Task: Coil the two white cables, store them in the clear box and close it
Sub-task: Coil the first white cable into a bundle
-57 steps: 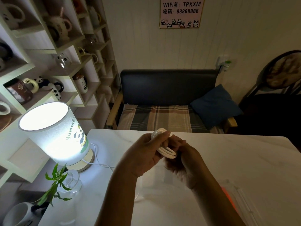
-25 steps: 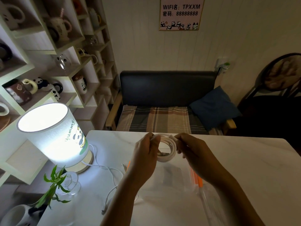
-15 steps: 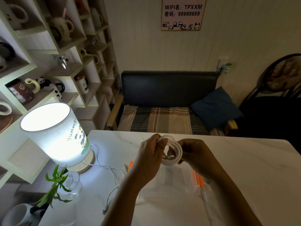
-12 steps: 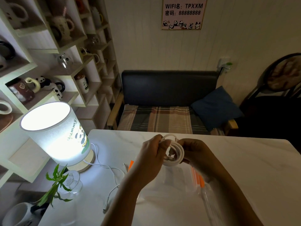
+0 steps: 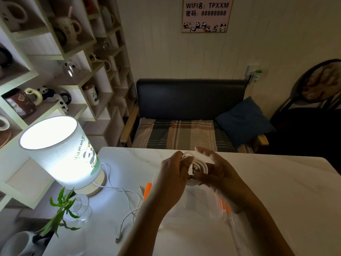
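A small dim room has a white worktop (image 5: 267, 191) in front of a dark sofa (image 5: 190, 115). Both hands hold one coiled white cable (image 5: 200, 163) in the air, just above the clear box (image 5: 201, 202). The left hand (image 5: 174, 174) pinches the coil on its left side. The right hand (image 5: 215, 169) cups it from the right with its fingers partly spread.

The cable looks light and bendy, and it will likely spring open if let go. It is best to hold it across all the loops at once. The box looks thin, light and hard to see, so it may slide when touched. Its orange clips (image 5: 147, 191) show where its edges are.

The second white cable (image 5: 129, 215) lies loose on the worktop to the left, near the lit lamp (image 5: 60, 154). The lamp's own cord lies close by and could get mixed up with it. A little plant in a glass vase (image 5: 77, 209) stands near too and could tip over.
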